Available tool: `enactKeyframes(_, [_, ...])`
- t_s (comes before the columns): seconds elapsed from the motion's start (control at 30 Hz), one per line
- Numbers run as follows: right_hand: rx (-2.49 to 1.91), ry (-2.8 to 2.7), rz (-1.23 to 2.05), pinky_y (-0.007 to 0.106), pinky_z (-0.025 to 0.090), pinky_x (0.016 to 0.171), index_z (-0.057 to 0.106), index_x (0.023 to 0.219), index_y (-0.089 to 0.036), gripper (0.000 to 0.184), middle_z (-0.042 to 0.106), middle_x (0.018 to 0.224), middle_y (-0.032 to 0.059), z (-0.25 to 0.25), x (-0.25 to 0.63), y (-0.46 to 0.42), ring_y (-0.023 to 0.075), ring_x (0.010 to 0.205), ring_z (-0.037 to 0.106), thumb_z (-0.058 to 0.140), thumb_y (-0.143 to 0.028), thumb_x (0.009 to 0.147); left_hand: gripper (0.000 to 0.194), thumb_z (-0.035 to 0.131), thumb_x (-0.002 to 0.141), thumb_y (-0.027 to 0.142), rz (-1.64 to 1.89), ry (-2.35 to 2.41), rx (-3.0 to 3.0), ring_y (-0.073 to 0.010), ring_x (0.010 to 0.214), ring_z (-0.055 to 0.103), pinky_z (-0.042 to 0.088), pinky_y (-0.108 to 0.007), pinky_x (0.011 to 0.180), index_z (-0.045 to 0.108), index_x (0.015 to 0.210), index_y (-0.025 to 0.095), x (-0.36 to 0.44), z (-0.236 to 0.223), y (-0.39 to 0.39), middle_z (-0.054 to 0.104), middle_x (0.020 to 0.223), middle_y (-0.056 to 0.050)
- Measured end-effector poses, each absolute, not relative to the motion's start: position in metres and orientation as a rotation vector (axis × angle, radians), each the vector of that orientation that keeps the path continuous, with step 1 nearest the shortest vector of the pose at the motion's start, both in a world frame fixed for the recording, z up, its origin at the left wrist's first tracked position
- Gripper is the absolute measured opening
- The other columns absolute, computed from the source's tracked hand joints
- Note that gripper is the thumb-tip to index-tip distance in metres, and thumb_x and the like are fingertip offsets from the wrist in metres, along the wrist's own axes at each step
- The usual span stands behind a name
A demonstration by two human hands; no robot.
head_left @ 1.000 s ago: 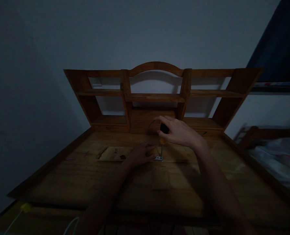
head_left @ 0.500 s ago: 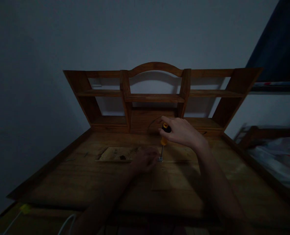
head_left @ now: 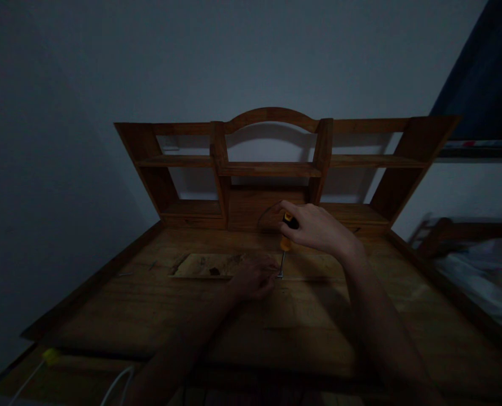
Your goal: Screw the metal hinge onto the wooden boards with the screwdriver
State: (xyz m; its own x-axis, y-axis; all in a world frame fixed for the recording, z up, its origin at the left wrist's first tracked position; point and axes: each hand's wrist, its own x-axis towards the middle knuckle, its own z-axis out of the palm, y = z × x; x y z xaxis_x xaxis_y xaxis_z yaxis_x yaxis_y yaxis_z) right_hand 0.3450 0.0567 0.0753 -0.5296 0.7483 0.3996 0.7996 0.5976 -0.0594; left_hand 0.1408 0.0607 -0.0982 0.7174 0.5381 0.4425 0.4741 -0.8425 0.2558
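My right hand (head_left: 308, 223) is closed around the handle of a yellow and black screwdriver (head_left: 285, 242), which stands nearly upright with its shaft pointing down. Its tip meets a small shiny metal piece (head_left: 279, 276) at the edge of a wooden strip (head_left: 200, 266). Beside that tip, my left hand (head_left: 255, 277) has its fingers bent together at the metal piece; whether they pinch it is too dark to make out. The strip lies across the wooden desktop (head_left: 149, 304) and has a dark hole and a ragged left end. A second flat board (head_left: 278, 313) lies nearer to me.
A wooden shelf unit (head_left: 272, 169) rises along the back of the desk against the wall. A small thin item (head_left: 124, 274) lies on the left of the desktop. At the front left are a yellow object (head_left: 51, 356) and a white cable (head_left: 118, 383).
Both hands keep nearly the same places, with the screwdriver still on the metal piece. The whole view has shifted slightly, so things appear a little further right.
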Motion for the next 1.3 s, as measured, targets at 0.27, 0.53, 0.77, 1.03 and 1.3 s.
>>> enactKeyframes(0.27, [-0.948, -2.509, 0.157, 0.029, 0.043, 0.083, 0.042, 0.135, -0.026, 0.051, 0.061, 0.121, 0.0061, 0.0782, 0.3518, 0.0541, 0.0206, 0.102, 0.06, 0.054, -0.022, 0.086, 0.028, 0.046, 0.088, 0.024, 0.833, 0.854, 2.821, -0.0232, 0.104, 0.059, 0.046, -0.04, 0.094, 0.07, 0.103, 0.022, 0.1402, -0.1005, 0.0623, 0.066, 0.11, -0.007])
enactKeyframes(0.53, [-1.157, -2.434, -0.078, 0.033, 0.043, 0.075, 0.053, 0.108, -0.019, 0.037, 0.065, 0.092, 0.0079, 0.0733, 0.3463, 0.0582, 0.025, 0.086, 0.062, 0.046, -0.053, 0.094, 0.027, 0.048, 0.086, 0.021, 0.942, 0.789, 2.828, -0.0226, 0.101, 0.059, 0.048, -0.039, 0.09, 0.07, 0.102, 0.02, 0.1398, -0.1035, 0.0649, 0.065, 0.107, -0.007])
enactKeyframes(0.77, [-1.018, -2.481, 0.014, 0.031, 0.042, 0.084, 0.051, 0.121, -0.021, 0.029, 0.064, 0.11, 0.0071, 0.075, 0.346, 0.0574, 0.0225, 0.1, 0.06, 0.049, -0.03, 0.093, 0.027, 0.051, 0.083, 0.018, 0.948, 0.758, 2.837, -0.0216, 0.1, 0.059, 0.047, -0.037, 0.089, 0.071, 0.1, 0.019, 0.1405, -0.0961, 0.0613, 0.065, 0.106, -0.008])
enactKeyframes(1.03, [-1.054, -2.47, -0.026, 0.034, 0.042, 0.088, 0.05, 0.124, -0.019, 0.034, 0.063, 0.116, 0.0093, 0.0738, 0.3465, 0.0591, 0.0242, 0.104, 0.059, 0.05, -0.032, 0.092, 0.028, 0.048, 0.086, 0.021, 0.917, 0.792, 2.814, -0.0214, 0.101, 0.059, 0.047, -0.037, 0.089, 0.071, 0.103, 0.021, 0.1402, -0.1, 0.062, 0.063, 0.108, -0.007])
enactKeyframes(1.3, [-1.149, -2.439, -0.106, 0.036, 0.044, 0.084, 0.054, 0.117, -0.019, 0.035, 0.066, 0.103, 0.0094, 0.0727, 0.3459, 0.0594, 0.0263, 0.096, 0.062, 0.048, -0.045, 0.094, 0.028, 0.049, 0.085, 0.02, 0.901, 0.817, 2.829, -0.0228, 0.104, 0.059, 0.047, -0.039, 0.092, 0.071, 0.102, 0.021, 0.139, -0.0994, 0.0621, 0.063, 0.111, -0.007])
